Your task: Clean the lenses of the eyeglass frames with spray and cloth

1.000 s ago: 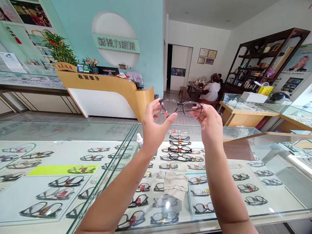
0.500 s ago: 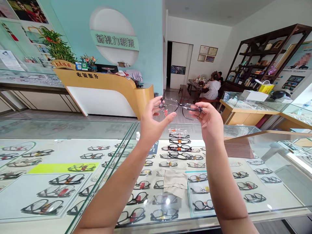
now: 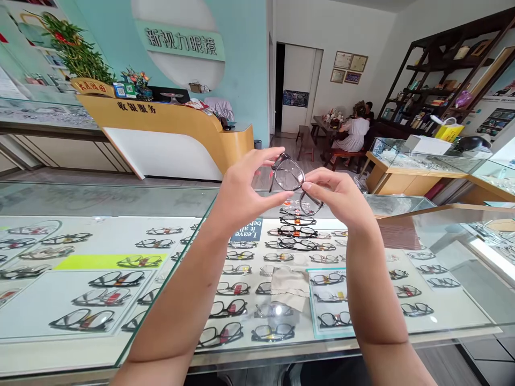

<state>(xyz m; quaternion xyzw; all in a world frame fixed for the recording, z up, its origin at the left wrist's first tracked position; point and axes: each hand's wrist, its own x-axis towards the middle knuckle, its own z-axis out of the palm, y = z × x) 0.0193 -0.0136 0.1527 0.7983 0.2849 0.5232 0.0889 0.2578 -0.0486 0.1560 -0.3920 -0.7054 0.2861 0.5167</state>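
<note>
Clear-glass display case with a pale floor (image 3: 322,349): spread below your forearms; rows of spectacles lie inside.
Curved yellow-and-white service desk (image 3: 156,128): beyond the case, to the left, well apart from your hands.
Column of mostly dark-framed display spectacles (image 3: 296,231): just below your hands in view, laid one behind another.
Bare left hand (image 3: 241,185): fingers at the upper outer corner of the frame you hold, thumb stretched along under the near lens; a wide C-shaped grip.
Bare right hand (image 3: 338,195): narrow pinch, thumb and forefinger near the bridge; what the other fingers touch behind is hidden from you.
Dark-rimmed eyeglasses with clear lenses (image 3: 288,174): held in the air between both your hands, above the case, tilted, one lens hanging lower on your right.
Beige fabric cloth (image 3: 288,289): flat on the case, near your right forearm.
Handling advice: grip rim and bridge only; turn both hands together, lest the frame twist; set your left thumb clear of the lens, since prints seem likely there.
</note>
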